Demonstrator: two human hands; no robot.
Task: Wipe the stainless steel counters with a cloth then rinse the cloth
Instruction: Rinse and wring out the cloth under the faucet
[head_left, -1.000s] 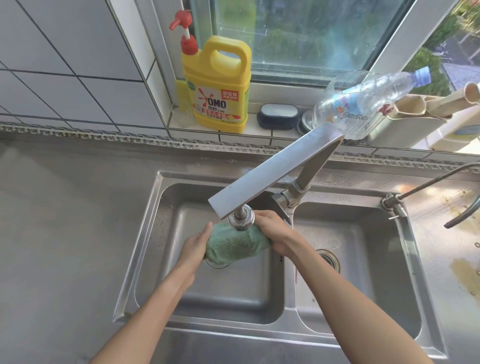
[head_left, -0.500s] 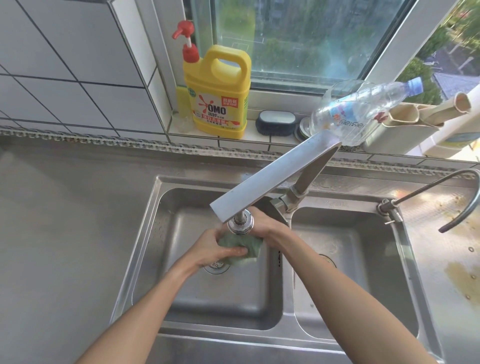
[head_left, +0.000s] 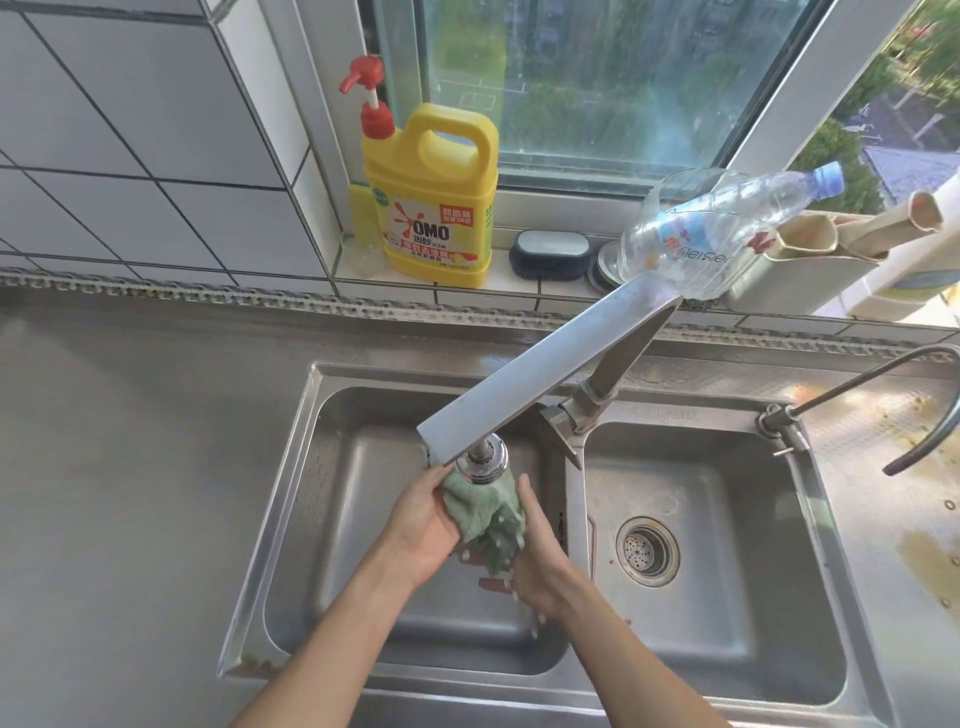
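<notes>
At the centre of the frame, your left hand (head_left: 423, 525) and right hand (head_left: 540, 564) both curl their fingers around the wet green cloth (head_left: 491, 514), holding it just under the faucet head (head_left: 480, 462) over the left sink basin (head_left: 332, 519), with the steel counter (head_left: 130, 467) at left

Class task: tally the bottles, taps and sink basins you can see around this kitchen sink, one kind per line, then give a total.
Bottles: 2, yellow detergent bottle, clear plastic bottle
Taps: 2, flat tap, thin curved tap
Sink basins: 2, left basin, right basin
Total: 6
</notes>
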